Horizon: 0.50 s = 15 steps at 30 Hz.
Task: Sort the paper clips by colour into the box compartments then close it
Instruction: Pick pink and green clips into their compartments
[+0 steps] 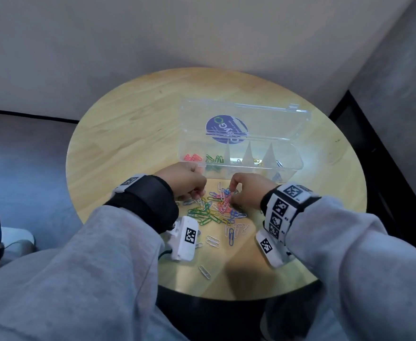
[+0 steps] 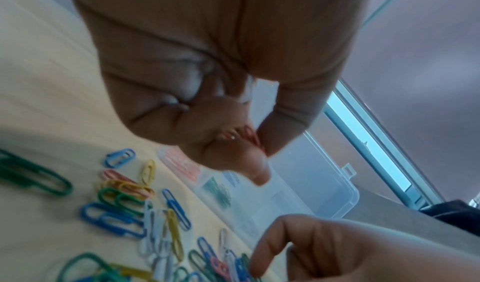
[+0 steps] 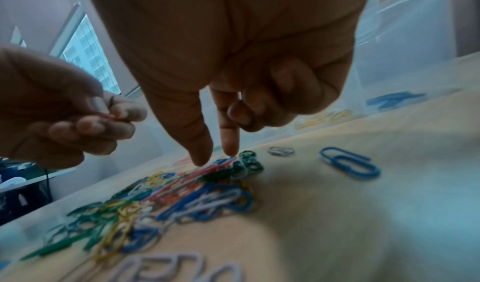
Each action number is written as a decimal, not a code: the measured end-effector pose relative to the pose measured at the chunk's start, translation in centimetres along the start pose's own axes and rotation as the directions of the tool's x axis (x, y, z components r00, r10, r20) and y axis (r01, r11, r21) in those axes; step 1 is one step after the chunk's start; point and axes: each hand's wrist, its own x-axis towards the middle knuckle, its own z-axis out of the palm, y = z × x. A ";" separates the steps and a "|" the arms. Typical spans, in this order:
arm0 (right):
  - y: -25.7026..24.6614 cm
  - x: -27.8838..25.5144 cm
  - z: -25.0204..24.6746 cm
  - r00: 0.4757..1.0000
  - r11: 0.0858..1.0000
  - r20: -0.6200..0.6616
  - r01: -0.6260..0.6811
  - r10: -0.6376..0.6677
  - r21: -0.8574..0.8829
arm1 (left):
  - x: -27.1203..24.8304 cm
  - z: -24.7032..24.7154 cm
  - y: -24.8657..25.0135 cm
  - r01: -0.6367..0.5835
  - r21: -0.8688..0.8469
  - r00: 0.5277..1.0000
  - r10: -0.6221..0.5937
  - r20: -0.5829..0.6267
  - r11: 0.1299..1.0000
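Paper clips, coloured wire [image 1: 216, 210], lay mid-frame; your left hand [image 1: 186, 182] pinched red ones for binning, your right hand [image 1: 247, 190] reached open-fingered.

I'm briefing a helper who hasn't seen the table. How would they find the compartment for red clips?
On the round wooden table stands a clear plastic box, lid open. Take its leftmost compartment, just beyond the left hand. It alone holds red clips; its neighbour holds green.

Motion blur smears the clip pile [image 3: 182, 196] in the right wrist view.
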 end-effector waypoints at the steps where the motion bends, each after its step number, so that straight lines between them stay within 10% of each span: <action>1: -0.1 0.1 0.2 1.000 0.999 -0.002 0.015 -0.015 -0.041 | 0.0 0.1 0.2 0.015 -0.025 1.000 -0.015 0.011 1.000; 9: 0.8 0.1 0.6 0.998 0.998 0.018 0.068 -0.068 -0.005 | 0.5 1.4 1.0 0.130 -0.105 0.990 -0.122 0.076 0.986; 15: 1.4 0.0 0.1 0.988 0.987 0.080 0.137 -0.130 -0.087 | 1.0 2.4 0.7 -0.097 0.522 0.990 0.134 -0.034 0.848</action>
